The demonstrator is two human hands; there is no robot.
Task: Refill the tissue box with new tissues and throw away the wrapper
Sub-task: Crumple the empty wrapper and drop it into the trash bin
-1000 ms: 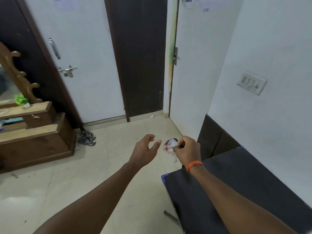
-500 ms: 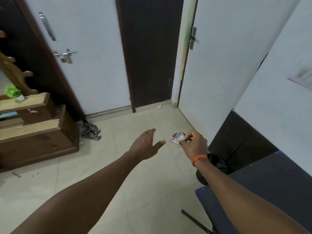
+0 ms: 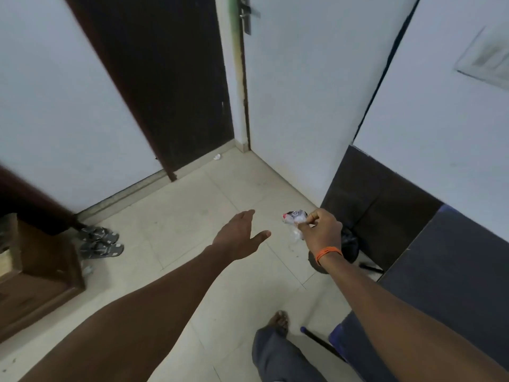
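There was only one view, from the camera on my head. It looked forward and steeply down across the floor [image 3: 192,221], wide enough to bend the doors at the far side. My two forearms ran up from the near edge, with my left hand [image 3: 239,235] and right hand [image 3: 322,232] close in, around the middle of the picture. My own foot [image 3: 279,321] showed at the near edge, right of middle, and a dark table [image 3: 454,271] filled the near right.

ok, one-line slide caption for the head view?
Right hand carries the crumpled wrapper toward a black-lined bin; left hand open, empty.
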